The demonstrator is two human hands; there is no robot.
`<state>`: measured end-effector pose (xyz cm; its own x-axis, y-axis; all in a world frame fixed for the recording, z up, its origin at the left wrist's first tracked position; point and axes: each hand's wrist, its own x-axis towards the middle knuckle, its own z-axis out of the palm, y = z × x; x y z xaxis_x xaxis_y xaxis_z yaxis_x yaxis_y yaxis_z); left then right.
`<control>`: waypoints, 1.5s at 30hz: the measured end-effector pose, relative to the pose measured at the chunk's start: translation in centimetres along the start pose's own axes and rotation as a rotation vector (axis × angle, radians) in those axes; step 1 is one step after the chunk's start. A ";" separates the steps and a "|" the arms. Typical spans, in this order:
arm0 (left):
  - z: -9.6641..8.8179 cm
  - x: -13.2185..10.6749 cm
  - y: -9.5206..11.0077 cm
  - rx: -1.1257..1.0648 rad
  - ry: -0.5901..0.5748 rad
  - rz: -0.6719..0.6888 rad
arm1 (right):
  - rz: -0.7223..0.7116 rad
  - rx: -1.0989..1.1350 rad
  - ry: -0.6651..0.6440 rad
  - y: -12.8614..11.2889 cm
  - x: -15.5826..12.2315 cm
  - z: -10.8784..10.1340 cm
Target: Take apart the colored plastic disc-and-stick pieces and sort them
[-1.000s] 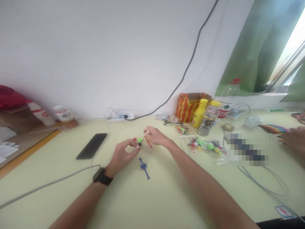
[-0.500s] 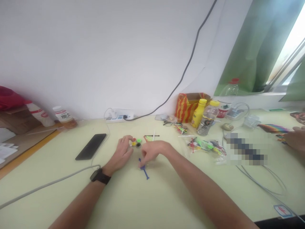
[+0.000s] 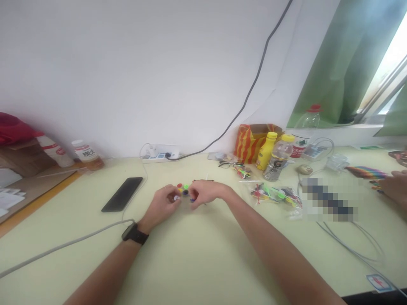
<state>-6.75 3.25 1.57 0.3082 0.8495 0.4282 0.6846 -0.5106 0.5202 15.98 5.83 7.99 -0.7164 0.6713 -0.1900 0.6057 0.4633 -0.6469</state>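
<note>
Left hand: my left hand (image 3: 162, 205) is curled nearly closed, thumb and fingertips pinching a cluster of small round plastic pieces (image 3: 182, 189) in red, green, yellow and white.
Right hand: my right hand (image 3: 206, 194) is closed too, fingertips pinched on a small blue plastic piece (image 3: 191, 200). Only a speck of it shows, so I cannot tell its long axis.
Cluster's place: between the two hands, just off both sets of fingertips, right of my left hand and left of my right.
Nearer hand: neither by much; both reach it, though blur hides the exact contact.
Beneath: the pale yellow tabletop (image 3: 190, 262). I cannot tell whether the cluster rests on it or is lifted.
Left of my left hand: a flat black phone (image 3: 122, 194), and near the wrist a grey cable (image 3: 63, 245).
Right of my right hand: a clear bag of coloured plastic pieces (image 3: 275, 195), well apart; farther right, another person's hand (image 3: 394, 186).
</note>
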 end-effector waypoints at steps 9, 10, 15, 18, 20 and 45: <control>-0.3 -0.3 0.2 0.090 0.077 0.019 | 0.020 0.309 0.164 1.1 -0.6 -0.8; -0.4 -0.3 0.4 0.055 0.101 0.040 | 0.004 0.328 0.163 1.1 -0.3 -0.7; -0.2 -0.2 2.5 -0.088 0.156 0.116 | -0.023 0.523 0.175 1.1 1.2 0.4; 0.2 -0.2 3.1 -0.106 0.151 0.174 | -0.002 0.613 0.164 1.2 1.6 0.8; 0.4 -0.1 3.0 -0.094 0.154 0.199 | 0.008 0.647 0.144 1.3 1.6 0.8; 0.7 -0.7 2.7 -0.103 -0.029 0.143 | 0.203 0.084 0.560 5.8 2.0 -0.4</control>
<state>-4.69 1.35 2.18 0.4181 0.7697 0.4825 0.5611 -0.6365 0.5291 18.19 10.12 4.18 -0.2839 0.9548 0.0876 0.6651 0.2619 -0.6993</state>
